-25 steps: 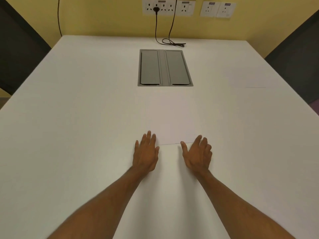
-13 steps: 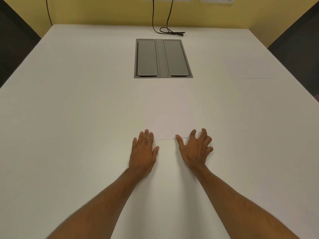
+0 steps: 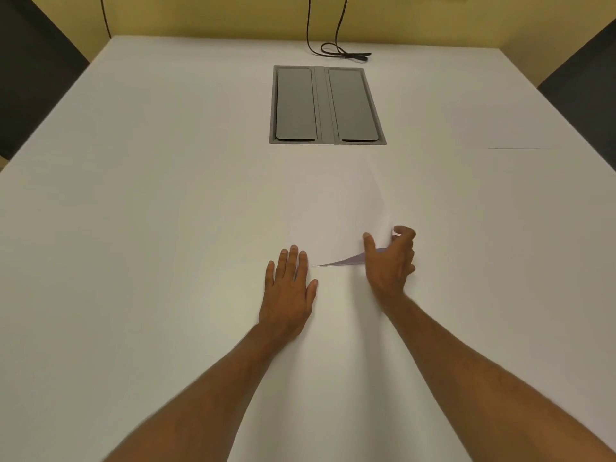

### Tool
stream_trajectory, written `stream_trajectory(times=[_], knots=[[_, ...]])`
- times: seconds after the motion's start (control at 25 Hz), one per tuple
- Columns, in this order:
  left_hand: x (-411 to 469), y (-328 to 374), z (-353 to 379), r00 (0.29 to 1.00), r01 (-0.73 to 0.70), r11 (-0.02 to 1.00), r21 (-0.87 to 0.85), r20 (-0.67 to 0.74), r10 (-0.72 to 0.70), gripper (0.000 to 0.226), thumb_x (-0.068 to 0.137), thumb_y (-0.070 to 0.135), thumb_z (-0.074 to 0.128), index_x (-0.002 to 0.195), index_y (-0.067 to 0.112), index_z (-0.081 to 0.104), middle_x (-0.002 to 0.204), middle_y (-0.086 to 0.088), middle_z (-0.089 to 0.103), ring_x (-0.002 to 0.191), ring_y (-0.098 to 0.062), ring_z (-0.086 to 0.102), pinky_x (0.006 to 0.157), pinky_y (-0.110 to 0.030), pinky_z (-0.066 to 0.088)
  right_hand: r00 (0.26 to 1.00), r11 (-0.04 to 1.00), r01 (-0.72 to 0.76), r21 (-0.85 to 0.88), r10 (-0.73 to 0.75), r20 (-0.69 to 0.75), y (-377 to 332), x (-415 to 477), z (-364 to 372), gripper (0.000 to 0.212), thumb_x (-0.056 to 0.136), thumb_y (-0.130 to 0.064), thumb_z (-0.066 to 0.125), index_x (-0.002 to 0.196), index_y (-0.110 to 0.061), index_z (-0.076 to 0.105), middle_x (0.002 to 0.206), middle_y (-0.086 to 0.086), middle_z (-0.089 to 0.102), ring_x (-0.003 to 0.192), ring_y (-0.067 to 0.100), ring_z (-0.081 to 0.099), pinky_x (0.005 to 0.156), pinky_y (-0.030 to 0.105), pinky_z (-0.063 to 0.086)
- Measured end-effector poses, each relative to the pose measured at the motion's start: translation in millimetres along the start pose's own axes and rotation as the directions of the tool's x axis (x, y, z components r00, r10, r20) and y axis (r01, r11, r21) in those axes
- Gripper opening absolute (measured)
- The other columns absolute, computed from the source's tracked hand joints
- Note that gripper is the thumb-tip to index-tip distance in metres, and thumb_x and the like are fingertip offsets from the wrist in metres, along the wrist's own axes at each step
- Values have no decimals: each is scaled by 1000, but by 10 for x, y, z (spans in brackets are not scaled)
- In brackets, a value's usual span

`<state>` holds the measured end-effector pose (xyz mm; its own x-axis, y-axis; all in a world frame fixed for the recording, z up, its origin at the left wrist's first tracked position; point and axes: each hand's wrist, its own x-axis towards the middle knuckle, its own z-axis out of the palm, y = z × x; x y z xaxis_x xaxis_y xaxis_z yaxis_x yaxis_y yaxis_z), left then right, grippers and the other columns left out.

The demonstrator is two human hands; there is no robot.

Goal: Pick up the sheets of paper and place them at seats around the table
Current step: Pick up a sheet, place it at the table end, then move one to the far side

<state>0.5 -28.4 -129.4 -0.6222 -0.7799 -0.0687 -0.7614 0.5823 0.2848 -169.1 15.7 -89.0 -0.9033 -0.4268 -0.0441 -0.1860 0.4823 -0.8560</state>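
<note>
Paper [image 3: 336, 211] lies white on the white table [image 3: 133, 228], in the middle of the near half, between the person and the grey cable hatch [image 3: 327, 105] sunk into the tabletop. Its near right corner is raised off the surface, with a dark wedge of shadow under the lifted edge. Whether this is one sheet or a thin stack cannot be told from here.

Right hand [image 3: 390, 261] is curled on that raised corner, thumb on top of the sheet and fingers bent round the edge, so it appears to hold the corner in a pinch. Left hand [image 3: 290, 291] lies flat and spread on the table just beside the near left corner of the paper, fingers together, holding nothing; its fingertips seem to stop right at the edge.

The step in hand looks like the pick-up itself: the corner is freed, the rest is still flat on the table. Next, the pinch likely needs to carry the edge higher so the sheet peels away, and the left hand may slide under or steady what remains.

A faint line at the far right [image 3: 518, 148] may be the edge of another sheet near the dark chair [image 3: 586, 105] there; another dark chair [image 3: 30, 81] stands at the left. A black cable [image 3: 345, 55] lies at the far end.
</note>
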Motion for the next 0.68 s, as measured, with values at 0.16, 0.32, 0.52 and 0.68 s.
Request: stream_trajectory(times=[0.16,0.32,0.52,0.68], knots=[[-6,-19,13,1000,2,1000,-21,-15,-2,59,102,40,20,153,16,2,163,-3,-4,150,-19,-6,122,-39,-5,986,981,-160,113,163,-20,-32,190,-81,43,82,-24,71,117,-7,53,113,11,60,116,27,51,92,35,42],[4,-18,-7,1000,5,999,-45,5,-5,60,102,40,21,153,16,2,163,-3,-5,150,-19,-8,121,-38,-6,979,979,-195,59,198,-40,7,242,-142,19,80,-10,65,98,-6,66,95,14,70,101,33,61,82,36,50],[-73,-162,-306,992,12,879,-476,113,48,73,97,50,38,153,23,0,162,9,1,149,-6,-4,120,-29,-6,977,946,-211,245,195,89,-93,186,-332,16,81,-2,68,96,-9,66,92,20,70,75,32,67,67,34,59],[-233,-226,-693,967,188,594,-782,41,-253,70,90,53,50,150,26,25,155,5,32,139,-14,36,115,-30,26,955,836,-295,462,238,178,-312,-11,-614,19,81,3,70,99,-2,64,94,24,66,79,30,65,62,27,59]])
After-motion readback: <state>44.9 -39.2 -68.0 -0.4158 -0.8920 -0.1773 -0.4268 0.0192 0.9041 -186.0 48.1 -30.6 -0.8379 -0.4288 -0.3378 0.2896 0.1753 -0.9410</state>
